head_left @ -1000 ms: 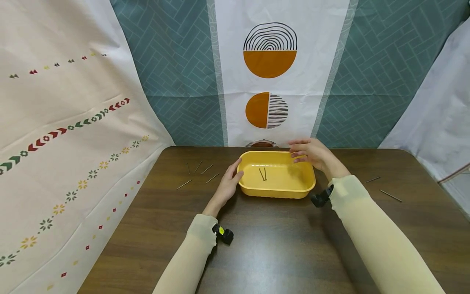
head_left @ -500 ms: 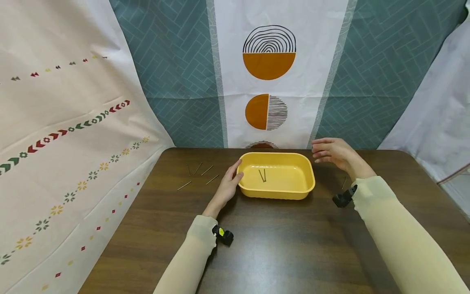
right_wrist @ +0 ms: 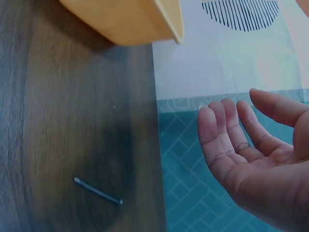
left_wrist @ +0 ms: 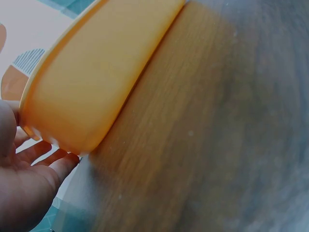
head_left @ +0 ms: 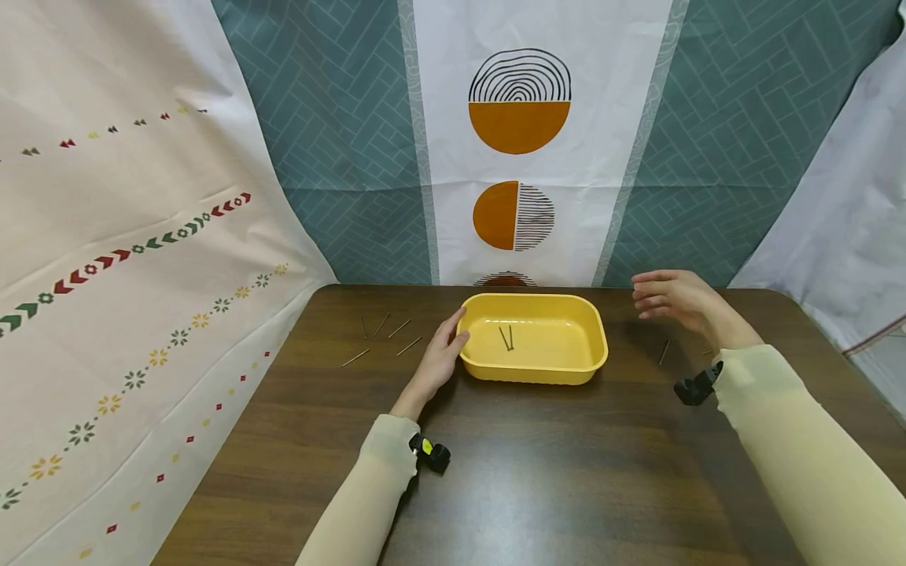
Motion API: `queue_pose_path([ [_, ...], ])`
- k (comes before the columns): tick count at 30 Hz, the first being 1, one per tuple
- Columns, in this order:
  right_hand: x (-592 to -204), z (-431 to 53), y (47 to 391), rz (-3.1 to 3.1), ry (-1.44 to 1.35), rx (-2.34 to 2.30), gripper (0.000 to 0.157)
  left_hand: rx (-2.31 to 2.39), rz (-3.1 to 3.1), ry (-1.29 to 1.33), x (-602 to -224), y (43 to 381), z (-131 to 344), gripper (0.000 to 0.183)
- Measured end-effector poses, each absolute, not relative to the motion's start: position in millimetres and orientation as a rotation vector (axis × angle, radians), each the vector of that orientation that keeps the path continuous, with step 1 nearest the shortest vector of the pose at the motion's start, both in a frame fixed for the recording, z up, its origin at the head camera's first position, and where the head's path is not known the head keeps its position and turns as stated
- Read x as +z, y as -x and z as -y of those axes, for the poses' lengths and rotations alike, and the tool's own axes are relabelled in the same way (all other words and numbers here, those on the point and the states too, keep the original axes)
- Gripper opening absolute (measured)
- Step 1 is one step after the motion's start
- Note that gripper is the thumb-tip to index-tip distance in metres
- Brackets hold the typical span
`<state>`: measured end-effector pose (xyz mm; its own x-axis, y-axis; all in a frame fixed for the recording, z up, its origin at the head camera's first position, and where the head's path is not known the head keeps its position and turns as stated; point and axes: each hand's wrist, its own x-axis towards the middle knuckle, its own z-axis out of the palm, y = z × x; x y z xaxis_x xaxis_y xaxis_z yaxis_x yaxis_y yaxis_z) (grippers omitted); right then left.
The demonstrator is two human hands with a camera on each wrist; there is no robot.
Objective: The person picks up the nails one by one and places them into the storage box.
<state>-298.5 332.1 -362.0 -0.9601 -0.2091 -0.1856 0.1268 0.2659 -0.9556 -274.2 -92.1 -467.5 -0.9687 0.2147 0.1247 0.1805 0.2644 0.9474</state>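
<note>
In the head view a yellow plastic tray (head_left: 531,376) stands on the table, with two thin metal nails (head_left: 510,338) lying in it. My left hand (head_left: 437,362) holds its left end; in the left wrist view the thumb is at the rim and fingertips touch the outer wall. Off the tray's right side, my right hand (head_left: 679,303) hovers above the table, fingers loosely bent and nothing in them. Below it lies a nail (right_wrist: 98,190), seen whole in the right wrist view. Another nail (head_left: 708,352) shows only partly beside the right wrist.
Several loose nails (head_left: 409,346) are scattered on the table left of the tray. The brown wooden table (head_left: 538,472) meets a patterned curtain (head_left: 340,157) at its back edge. A cream cloth (head_left: 127,314) hangs along the left side.
My right hand has moved from above the tray's right end out to the right, over the table. The left hand, the tray and the nails in it stay put.
</note>
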Motion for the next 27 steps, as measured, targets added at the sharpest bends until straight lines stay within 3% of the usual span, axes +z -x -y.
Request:
queue_pose_path([
  [4, -360.7, -338.8, 296.3, -2.237, 0.086, -1.780, 0.012, 1.842, -2.484, -0.390, -467.3, 274.2, 92.8, 0.054],
  [10, -359.7, -348.6, 293.7, -2.220, 0.077, -1.791, 0.024, 1.836, -2.489, -0.401, -467.4, 273.7, 92.6, 0.053],
  [27, -362.0, -398.1, 285.0, -2.311, 0.083, -1.609, 0.032, 1.843, -2.483, -0.388, -465.6, 272.9, 92.5, 0.054],
])
